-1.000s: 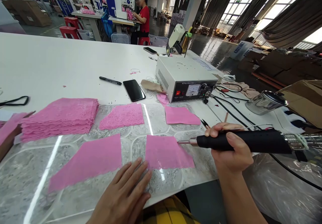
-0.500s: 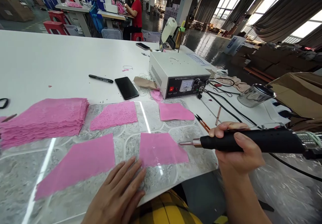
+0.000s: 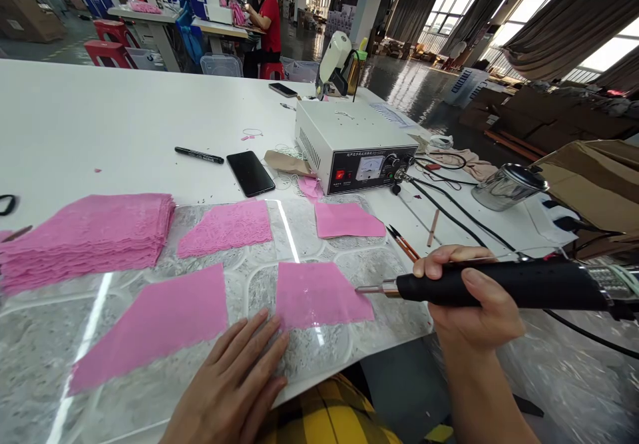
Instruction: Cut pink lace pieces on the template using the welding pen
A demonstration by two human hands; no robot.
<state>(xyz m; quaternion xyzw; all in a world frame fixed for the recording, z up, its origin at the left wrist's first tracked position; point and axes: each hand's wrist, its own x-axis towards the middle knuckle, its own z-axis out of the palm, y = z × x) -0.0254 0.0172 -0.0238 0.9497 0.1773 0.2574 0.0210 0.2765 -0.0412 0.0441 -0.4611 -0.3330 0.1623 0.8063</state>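
Observation:
My right hand (image 3: 472, 297) is wrapped round the black handle of a handheld ultrasonic welder (image 3: 504, 283). Its thin metal tip points left and meets the slanted right edge of a pink fabric piece (image 3: 319, 294) lying flat. My left hand (image 3: 234, 377) rests palm down, fingers stretched out, with its fingertips at the lower left corner of that piece. A larger pink fabric piece (image 3: 164, 324) lies to the left of it. Behind are a lacy pink piece (image 3: 229, 227), a smaller pink piece (image 3: 347, 220) and a thick pink stack (image 3: 94, 231).
A marble-patterned mat (image 3: 249, 284) covers the near part of the white table (image 3: 100, 118). Further back stand the welder's control box (image 3: 357, 144), a phone (image 3: 250, 173), a marker (image 3: 198, 155) and a glass jar (image 3: 506, 188). Black cables run to the right. A person (image 3: 269, 24) sits sewing beyond.
The welder's back end has dipped slightly, and its tip has come down a little at the fabric's slanted edge. My left hand has stayed in place.

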